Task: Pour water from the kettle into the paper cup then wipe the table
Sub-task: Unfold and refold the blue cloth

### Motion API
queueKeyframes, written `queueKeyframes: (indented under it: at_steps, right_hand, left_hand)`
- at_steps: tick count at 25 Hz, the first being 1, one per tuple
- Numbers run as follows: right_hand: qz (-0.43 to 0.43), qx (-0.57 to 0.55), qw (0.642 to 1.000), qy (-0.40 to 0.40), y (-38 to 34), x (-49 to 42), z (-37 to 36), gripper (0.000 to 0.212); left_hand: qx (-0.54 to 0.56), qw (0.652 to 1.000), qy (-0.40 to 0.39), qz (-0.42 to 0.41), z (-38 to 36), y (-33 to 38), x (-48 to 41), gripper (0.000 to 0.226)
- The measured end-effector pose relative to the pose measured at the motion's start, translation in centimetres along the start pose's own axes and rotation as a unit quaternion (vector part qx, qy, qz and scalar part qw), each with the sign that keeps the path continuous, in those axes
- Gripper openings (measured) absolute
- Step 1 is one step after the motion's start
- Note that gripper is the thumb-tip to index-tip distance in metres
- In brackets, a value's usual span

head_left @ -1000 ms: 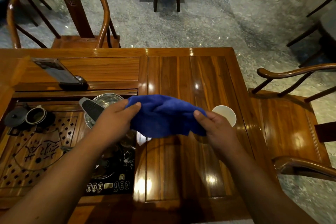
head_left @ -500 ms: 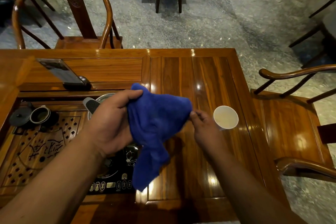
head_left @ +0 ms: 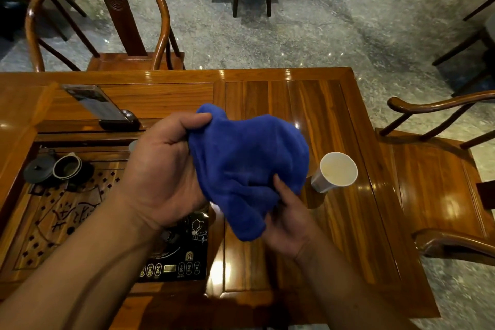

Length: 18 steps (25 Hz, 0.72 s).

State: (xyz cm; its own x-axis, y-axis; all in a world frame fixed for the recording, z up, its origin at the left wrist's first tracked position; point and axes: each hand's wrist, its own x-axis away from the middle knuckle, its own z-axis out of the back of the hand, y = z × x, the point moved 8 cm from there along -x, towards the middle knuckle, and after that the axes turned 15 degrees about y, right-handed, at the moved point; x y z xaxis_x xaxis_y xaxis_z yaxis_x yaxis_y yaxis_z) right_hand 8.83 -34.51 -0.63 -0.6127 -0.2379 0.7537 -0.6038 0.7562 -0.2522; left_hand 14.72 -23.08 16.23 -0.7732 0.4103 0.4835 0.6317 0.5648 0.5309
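The left hand's fingers [head_left: 197, 122] curl over the upper edge of a blue cloth [head_left: 249, 166], pinching it against the palm. The right hand [head_left: 288, 218] cups the bunched cloth from below, its fingers closed on the lower folds. Both hands hold it above the wooden desk [head_left: 316, 104]. 1 paper cup [head_left: 334, 172] stands upright just right of the cloth.
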Motion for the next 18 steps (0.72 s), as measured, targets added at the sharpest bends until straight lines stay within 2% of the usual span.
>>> queueKeyframes:
  at_steps: [3, 5, 7, 10, 12, 14, 16, 18]
  right_hand:
    - [0.074, 0.052, 0.996, 0.023, -3.3, 0.0, 0.4, 0.054]
    - [0.11, 0.141, 0.983, 0.032, -4.7, 0.5, 0.3, 0.048]
    - [0.166, 0.234, 0.956, 0.061, -6.5, 1.3, 0.2, 0.037]
    - [0.232, 0.269, 0.929, 0.106, -9.2, 2.2, 0.0, 0.027]
    - [0.227, 0.28, 0.925, 0.115, -10.2, 2.9, -0.4, 0.027]
    - [0.194, 0.303, 0.93, 0.073, -10.7, 3.7, -1.2, 0.029]
    - [0.152, 0.329, 0.932, 0.024, -11.0, 5.0, -2.3, 0.043]
    - [0.169, 0.385, 0.905, 0.064, -12.5, 5.9, -2.5, 0.052]
  left_hand:
    - [-0.034, 0.99, 0.122, -0.064, 2.9, 1.1, -0.2, 0.03]
    - [-0.085, 0.973, 0.186, -0.104, 4.2, 1.9, -0.1, 0.029]
    - [-0.165, 0.948, 0.249, -0.113, 5.8, 2.3, 0.0, 0.031]
    - [-0.27, 0.9, 0.319, -0.121, 8.5, 3.2, 0.6, 0.029]
    - [-0.323, 0.875, 0.343, -0.109, 9.3, 3.4, 1.2, 0.029]
    - [-0.336, 0.87, 0.348, -0.092, 9.8, 3.3, 1.5, 0.028]
    - [-0.362, 0.861, 0.35, -0.073, 10.3, 3.2, 1.8, 0.031]
    - [-0.42, 0.829, 0.36, -0.074, 11.1, 3.8, 2.4, 0.035]
